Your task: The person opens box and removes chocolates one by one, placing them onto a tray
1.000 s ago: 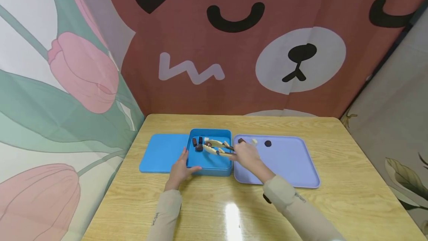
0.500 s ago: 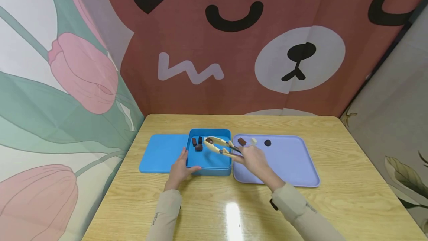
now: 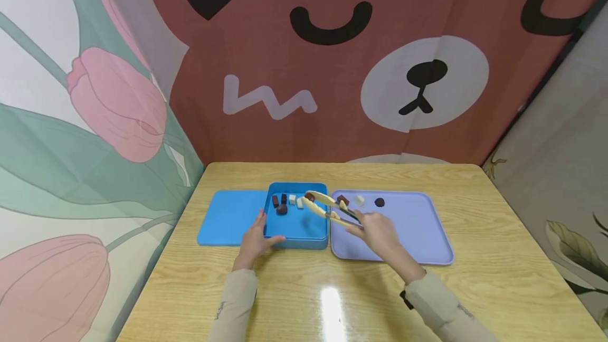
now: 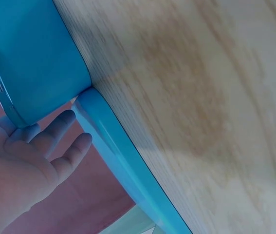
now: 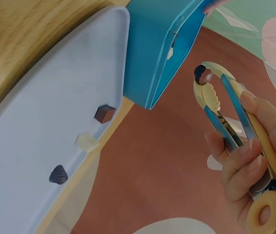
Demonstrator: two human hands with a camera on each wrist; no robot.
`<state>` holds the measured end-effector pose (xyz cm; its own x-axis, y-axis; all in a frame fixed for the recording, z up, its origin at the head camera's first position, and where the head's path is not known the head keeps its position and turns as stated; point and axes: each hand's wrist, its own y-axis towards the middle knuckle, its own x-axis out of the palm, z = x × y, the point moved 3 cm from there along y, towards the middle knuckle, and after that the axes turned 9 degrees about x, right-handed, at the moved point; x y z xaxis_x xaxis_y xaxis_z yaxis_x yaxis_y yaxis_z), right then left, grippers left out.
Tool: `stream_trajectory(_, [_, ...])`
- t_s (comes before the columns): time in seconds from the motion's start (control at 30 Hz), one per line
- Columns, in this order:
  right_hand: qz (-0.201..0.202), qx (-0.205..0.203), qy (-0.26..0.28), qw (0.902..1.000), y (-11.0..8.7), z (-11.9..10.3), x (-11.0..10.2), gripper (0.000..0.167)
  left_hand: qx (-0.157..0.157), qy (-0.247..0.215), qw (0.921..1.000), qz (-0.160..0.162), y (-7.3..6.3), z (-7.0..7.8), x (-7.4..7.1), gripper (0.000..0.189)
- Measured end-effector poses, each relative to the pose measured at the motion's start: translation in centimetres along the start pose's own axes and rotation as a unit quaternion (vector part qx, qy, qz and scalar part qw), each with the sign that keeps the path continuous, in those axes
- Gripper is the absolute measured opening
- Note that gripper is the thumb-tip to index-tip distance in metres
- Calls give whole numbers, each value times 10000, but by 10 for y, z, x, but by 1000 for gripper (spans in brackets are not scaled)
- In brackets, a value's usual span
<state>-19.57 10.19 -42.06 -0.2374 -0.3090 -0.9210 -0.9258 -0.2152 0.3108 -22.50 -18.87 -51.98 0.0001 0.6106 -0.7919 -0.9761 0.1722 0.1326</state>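
Presently, the person's right hand (image 3: 380,231) has its fingers curled round the handles of a pair of tongs (image 3: 323,199). The tips of these tongs pinch a round brown chocolate (image 5: 205,75), and in the head view it appears over the right part of the blue box (image 3: 304,243); how high, I cannot tell. The left hand (image 3: 254,241) is spread wide at the near left corner of this box, thumb along the front wall, the other fingers nearly straight at the left side. Inside the box lie two dark chocolate bars (image 3: 275,201), two white pieces (image 3: 292,199) and a dark heart-shaped piece (image 3: 282,209). To the left, a flat blue lid (image 3: 230,218) rests on the desk (image 3: 285,294). To the right, the lilac tray (image 3: 408,231) carries a brown block (image 3: 343,200), a white chocolate (image 3: 360,200) and a dark shell-shaped chocolate (image 5: 58,174) near its far edge.
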Motion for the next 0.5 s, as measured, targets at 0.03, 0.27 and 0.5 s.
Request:
stream_trajectory(0.03, [19,21,16,10000,-1,1,0,47,2,-4,10000,10,0,-1,0,97])
stream_trajectory(0.27, [167,104,61,9998,-10,12,-4,47,37,-68,9999,67,-1,-1,0,95])
stream_trajectory(0.5, [385,139,15,9992,-20,25,-9,46,39,-63,10000,14,-1,-1,1,95])
